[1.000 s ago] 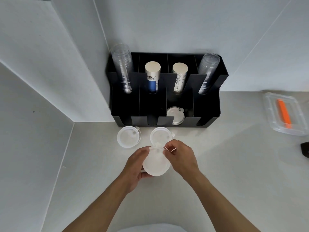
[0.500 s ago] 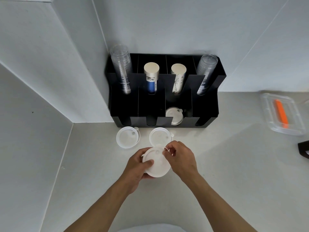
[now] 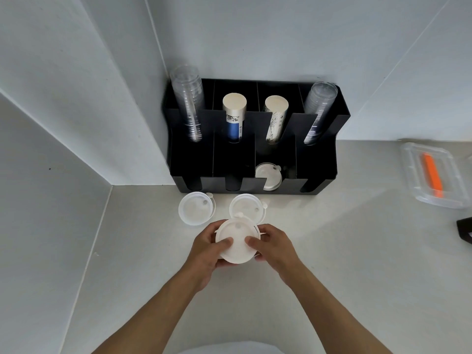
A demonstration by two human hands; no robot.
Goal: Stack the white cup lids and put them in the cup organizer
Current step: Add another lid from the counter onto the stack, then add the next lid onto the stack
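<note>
Both hands' fingers (image 3: 251, 242) pinch the lid stack (image 3: 236, 242); next loose lid (image 3: 246, 208) lies just beyond, right hand (image 3: 274, 245) nearer.

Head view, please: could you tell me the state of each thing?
Lid stack: held by both hands.
Left hand: gripping it.
Right hand: gripping it.
Two lids: loose on the counter.
Organizer: one lid inside.
Clear box: shut, orange thing inside.
</note>
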